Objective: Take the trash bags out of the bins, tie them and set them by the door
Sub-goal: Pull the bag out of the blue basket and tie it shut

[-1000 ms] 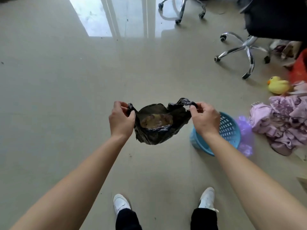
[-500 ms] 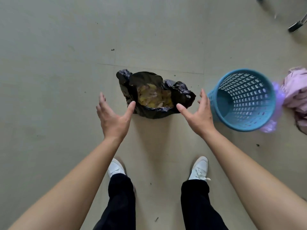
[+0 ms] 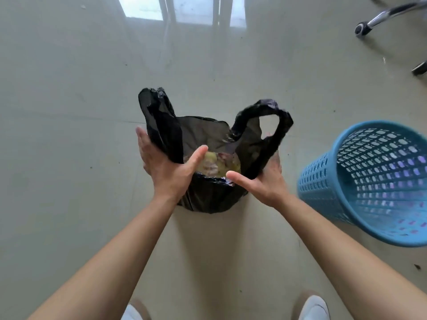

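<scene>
A black trash bag (image 3: 209, 199) sits on the floor in front of me, its mouth wide and yellowish waste showing inside. Both handle loops stand upright. My left hand (image 3: 166, 172) is at the left handle, which runs between my spread thumb and straight fingers. My right hand (image 3: 263, 188) is at the right handle in the same way, with its fingers hidden behind the plastic. Neither hand has closed around a handle. A blue perforated bin (image 3: 369, 181) with no bag in it stands just right of my right hand.
The chrome legs and castors of an office chair (image 3: 381, 17) reach in at the top right. My white shoes (image 3: 314, 307) are at the bottom edge. The glossy tiled floor (image 3: 69, 112) reflects a window at the top.
One second ago both hands held the bag up by its handles. They then let it rest on the floor and opened. Now they have reached in to the upright handles.
</scene>
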